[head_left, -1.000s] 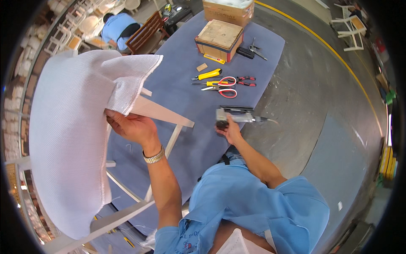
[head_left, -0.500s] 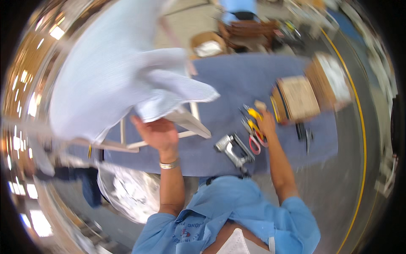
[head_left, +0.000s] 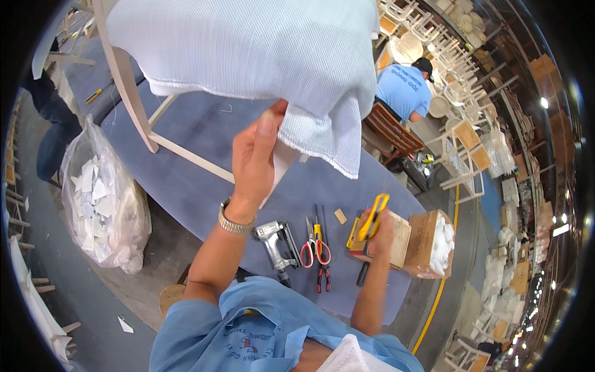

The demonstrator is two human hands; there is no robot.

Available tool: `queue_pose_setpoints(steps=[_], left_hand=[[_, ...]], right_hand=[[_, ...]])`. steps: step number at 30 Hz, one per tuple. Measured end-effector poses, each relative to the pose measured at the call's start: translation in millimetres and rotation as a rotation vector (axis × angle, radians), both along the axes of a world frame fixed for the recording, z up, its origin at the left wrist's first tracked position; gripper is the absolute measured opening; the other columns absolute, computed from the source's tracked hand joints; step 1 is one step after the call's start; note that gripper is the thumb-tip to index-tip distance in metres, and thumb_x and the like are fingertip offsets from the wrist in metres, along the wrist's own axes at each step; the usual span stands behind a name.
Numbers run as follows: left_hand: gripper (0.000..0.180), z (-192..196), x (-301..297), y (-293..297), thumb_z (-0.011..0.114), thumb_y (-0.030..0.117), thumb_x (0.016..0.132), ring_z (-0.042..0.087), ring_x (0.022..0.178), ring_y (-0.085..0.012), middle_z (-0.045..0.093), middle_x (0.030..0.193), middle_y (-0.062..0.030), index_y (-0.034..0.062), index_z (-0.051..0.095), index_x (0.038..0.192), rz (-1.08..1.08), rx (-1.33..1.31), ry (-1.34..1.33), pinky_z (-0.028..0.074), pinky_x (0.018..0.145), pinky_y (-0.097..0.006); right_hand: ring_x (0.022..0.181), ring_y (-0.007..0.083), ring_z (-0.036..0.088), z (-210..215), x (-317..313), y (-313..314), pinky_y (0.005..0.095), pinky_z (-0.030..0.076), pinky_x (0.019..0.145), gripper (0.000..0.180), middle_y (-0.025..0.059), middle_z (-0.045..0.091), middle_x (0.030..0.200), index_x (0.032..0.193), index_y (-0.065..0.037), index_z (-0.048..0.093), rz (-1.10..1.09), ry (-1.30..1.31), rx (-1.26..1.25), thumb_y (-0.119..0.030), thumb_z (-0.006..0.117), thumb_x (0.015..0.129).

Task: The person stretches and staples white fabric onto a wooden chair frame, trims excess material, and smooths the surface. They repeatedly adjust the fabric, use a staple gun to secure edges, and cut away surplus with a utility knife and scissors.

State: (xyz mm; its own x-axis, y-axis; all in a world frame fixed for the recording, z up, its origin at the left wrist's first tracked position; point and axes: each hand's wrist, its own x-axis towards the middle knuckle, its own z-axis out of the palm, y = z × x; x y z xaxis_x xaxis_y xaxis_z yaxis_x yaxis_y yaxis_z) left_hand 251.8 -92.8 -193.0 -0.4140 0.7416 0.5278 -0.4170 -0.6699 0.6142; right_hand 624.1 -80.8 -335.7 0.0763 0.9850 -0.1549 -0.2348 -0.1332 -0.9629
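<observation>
A light blue-grey fabric (head_left: pixel 248 49) drapes over a pale wooden chair frame (head_left: pixel 127 93), its frayed edge and one corner hanging free. My left hand (head_left: pixel 255 158) pinches that edge between thumb and fingers, beside the hanging corner. To the right, my right hand (head_left: pixel 382 234) is closed round a yellow utility knife (head_left: pixel 374 217), raised above the table. Between my arms lie a silver staple gun (head_left: pixel 277 245), scissors (head_left: pixel 308 248) with red-and-white handles and a yellow-handled screwdriver (head_left: pixel 318 232). Pliers with red-and-black handles (head_left: pixel 323 276) lie just below the scissors.
A small wooden block (head_left: pixel 340 216) rests on the blue-covered table (head_left: pixel 198 130). At its right end stand a flat box (head_left: pixel 400 239) and a carton (head_left: pixel 429 245) with white stuffing. Left on the floor is a clear bag (head_left: pixel 102 204) of scraps. Another person (head_left: pixel 403 93) sits beyond the table.
My right hand has lifted the yellow utility knife from among the tools. My left hand has gone from open under the cloth to pinching its edge. The view has swung right.
</observation>
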Motion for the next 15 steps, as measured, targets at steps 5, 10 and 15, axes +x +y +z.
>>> queue_pose_setpoints(steps=[5, 10, 15], left_hand=[[0.032, -1.1, 6.7, 16.8, 0.065, 0.025, 0.102, 0.048, 0.088, -0.0094, 0.052, 0.079, 0.0009, 0.0011, 0.061, 0.081, 0.060, -0.034, 0.142, 0.041, 0.095, -0.031], [0.038, -2.9, 8.0, 23.1, 0.067, 0.027, 0.101, 0.056, 0.094, -0.0146, 0.049, 0.068, -0.0001, 0.0013, 0.061, 0.074, 0.196, -0.028, 0.146, 0.043, 0.094, -0.033], [0.033, -10.6, 4.8, 26.1, 0.066, 0.025, 0.101, 0.054, 0.110, -0.0161, 0.063, 0.085, -0.0032, -0.0006, 0.068, 0.081, 0.157, 0.006, 0.174, 0.040, 0.097, -0.032]], right_hand=[[0.065, 0.0111, 0.057, 171.9, -52.2, -21.4, 0.0251, 0.049, 0.057, 0.041, 0.0073, 0.062, 0.090, 0.139, -0.007, 0.047, 0.189, -0.375, 0.460, -0.034, 0.045, 0.109], [0.071, 0.0082, 0.059, 256.2, -138.5, -34.3, 0.0236, 0.050, 0.064, 0.046, 0.0111, 0.068, 0.104, 0.150, -0.007, 0.038, 0.381, -1.027, 0.876, -0.008, 0.049, 0.105], [0.084, 0.0268, 0.068, 285.9, -185.8, -36.9, 0.0391, 0.050, 0.086, 0.051, 0.0106, 0.070, 0.112, 0.144, -0.012, 0.051, 0.456, -1.448, 1.190, -0.004, 0.062, 0.095]])
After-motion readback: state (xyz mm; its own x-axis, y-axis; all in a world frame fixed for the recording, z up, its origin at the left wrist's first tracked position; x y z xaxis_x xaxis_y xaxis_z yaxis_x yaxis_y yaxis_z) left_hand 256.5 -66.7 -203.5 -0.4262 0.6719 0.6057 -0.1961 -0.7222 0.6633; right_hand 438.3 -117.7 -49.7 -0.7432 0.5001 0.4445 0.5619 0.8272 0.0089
